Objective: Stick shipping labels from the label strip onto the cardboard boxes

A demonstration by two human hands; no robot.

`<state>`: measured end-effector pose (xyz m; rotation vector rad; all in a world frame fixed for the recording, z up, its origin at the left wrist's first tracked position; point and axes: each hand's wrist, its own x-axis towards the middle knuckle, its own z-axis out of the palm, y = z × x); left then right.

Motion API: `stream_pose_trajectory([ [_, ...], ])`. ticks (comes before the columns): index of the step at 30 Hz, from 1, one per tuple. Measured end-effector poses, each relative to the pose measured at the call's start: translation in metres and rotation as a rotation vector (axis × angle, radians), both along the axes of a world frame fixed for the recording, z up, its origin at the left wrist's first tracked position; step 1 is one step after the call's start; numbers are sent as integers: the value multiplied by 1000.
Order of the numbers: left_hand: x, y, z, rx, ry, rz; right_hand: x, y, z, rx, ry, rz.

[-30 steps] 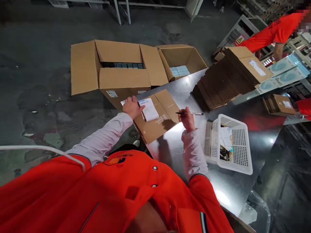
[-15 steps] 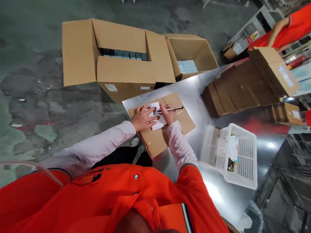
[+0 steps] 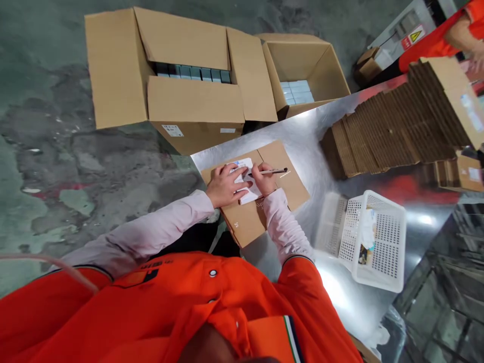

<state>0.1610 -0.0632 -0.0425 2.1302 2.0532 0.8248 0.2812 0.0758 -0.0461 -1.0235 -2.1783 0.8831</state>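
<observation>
A white pad of paper slips [image 3: 249, 192] with some print at its top lies on a flat folded cardboard box [image 3: 247, 224]. My left hand [image 3: 226, 185] rests on the pad with its fingers spread, covering part of the print. In my right hand [image 3: 265, 180] a pen [image 3: 278, 171] is pinched, its tip at the paper and its back end pointing right. The folded box lies on the metal table [image 3: 302, 151], near its left corner.
Beyond the table stand an open carton [image 3: 196, 108] of dark small boxes and another carton [image 3: 315, 60] of pale ones. To the right are stacked flat cardboard [image 3: 393, 133] and a white plastic basket [image 3: 385, 242] with papers. A co-worker's arm [image 3: 463, 35] shows at top right.
The camera view has shifted slightly, so the surroundings sit differently. Both hands stay at the pad, the pen still in my right hand. The co-worker's arm has moved.
</observation>
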Motion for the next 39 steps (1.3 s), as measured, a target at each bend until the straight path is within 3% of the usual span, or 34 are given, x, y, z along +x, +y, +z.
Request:
stream_pose_trajectory([
  [15, 0, 0, 1, -13, 20, -8, 0, 1, 6, 16, -25, 52],
  [39, 0, -2, 2, -43, 19, -5, -2, 0, 10, -12, -22, 11],
])
